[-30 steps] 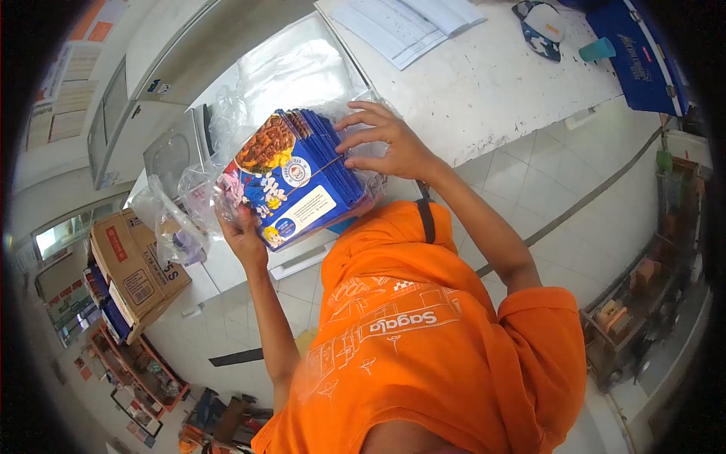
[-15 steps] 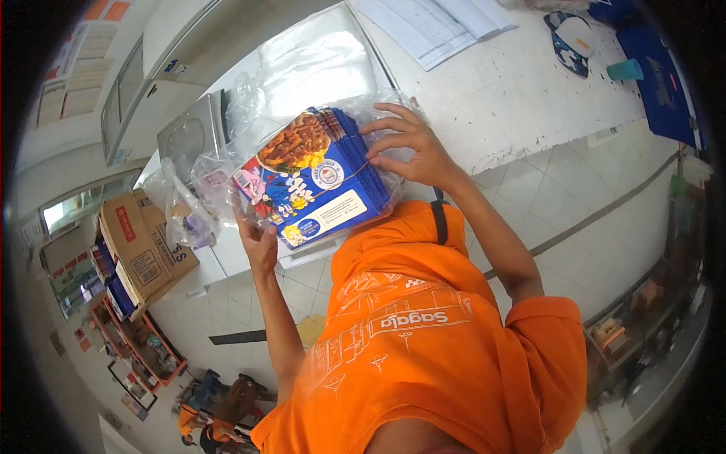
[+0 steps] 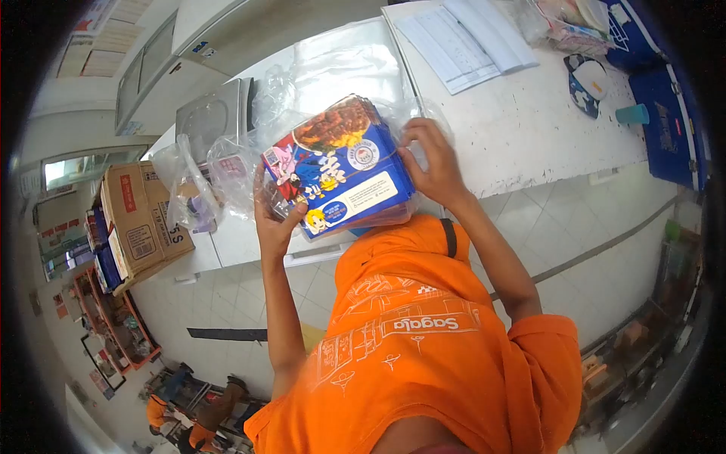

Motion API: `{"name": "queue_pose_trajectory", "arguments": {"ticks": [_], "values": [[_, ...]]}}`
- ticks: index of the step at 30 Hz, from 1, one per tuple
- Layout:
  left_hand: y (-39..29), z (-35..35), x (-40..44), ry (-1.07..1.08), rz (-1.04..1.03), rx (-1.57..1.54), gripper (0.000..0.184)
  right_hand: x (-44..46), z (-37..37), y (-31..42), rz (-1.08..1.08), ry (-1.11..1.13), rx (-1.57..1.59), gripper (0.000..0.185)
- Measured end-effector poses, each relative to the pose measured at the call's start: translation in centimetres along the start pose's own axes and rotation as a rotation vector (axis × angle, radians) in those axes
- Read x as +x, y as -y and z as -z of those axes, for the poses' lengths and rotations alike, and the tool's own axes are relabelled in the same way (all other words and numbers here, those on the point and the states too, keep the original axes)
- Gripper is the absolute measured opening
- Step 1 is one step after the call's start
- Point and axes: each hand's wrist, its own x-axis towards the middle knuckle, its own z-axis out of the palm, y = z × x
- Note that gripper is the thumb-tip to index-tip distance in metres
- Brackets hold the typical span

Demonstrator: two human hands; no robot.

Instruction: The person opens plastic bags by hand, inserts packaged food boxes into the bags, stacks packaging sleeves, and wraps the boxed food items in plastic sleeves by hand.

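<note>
A stack of blue printed food packages [image 3: 340,168], showing a picture of food and cartoon figures, lies tilted over clear plastic at the counter's near edge. My left hand [image 3: 277,225] is closed round its left lower side, thumb on the top package and fingers mostly hidden. A thin rubber band [image 3: 387,159] crosses the top of the stack. At the right edge my right hand [image 3: 432,163] is closed, with thumb and bent fingers pinching where the band runs; the exact grip is partly hidden.
Clear plastic sheets [image 3: 352,60] lie behind the stack, and a crumpled clear bag [image 3: 185,189] is on the left. Around them are a metal appliance [image 3: 204,125], a cardboard box [image 3: 140,219], papers [image 3: 461,49], a cap [image 3: 587,83], a teal cup [image 3: 632,114] and a blue bag [image 3: 665,129].
The stack and both hands appear further right in view as the camera turns. My right fingers, spread apart earlier, are now more curled in against the stack's right edge.
</note>
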Motion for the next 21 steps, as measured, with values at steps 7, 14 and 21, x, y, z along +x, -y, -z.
{"name": "queue_pose_trajectory", "arguments": {"ticks": [7, 14, 21], "values": [[-0.3, -1.0, -1.8, -0.147, -0.024, 0.032, 0.080, -1.8, 5.0, -3.1, -0.336, -0.073, -0.428, 0.035], [-3.7, 1.1, -4.1, -0.318, 0.012, -0.314, 0.016, 0.1, 10.7, 6.6, -0.377, -0.012, 0.596, 0.028], [-9.3, 1.1, -2.3, 0.038, 0.155, -0.812, 0.019, 3.2, 7.4, 14.5, -0.323, 0.144, 0.666, 0.034]]}}
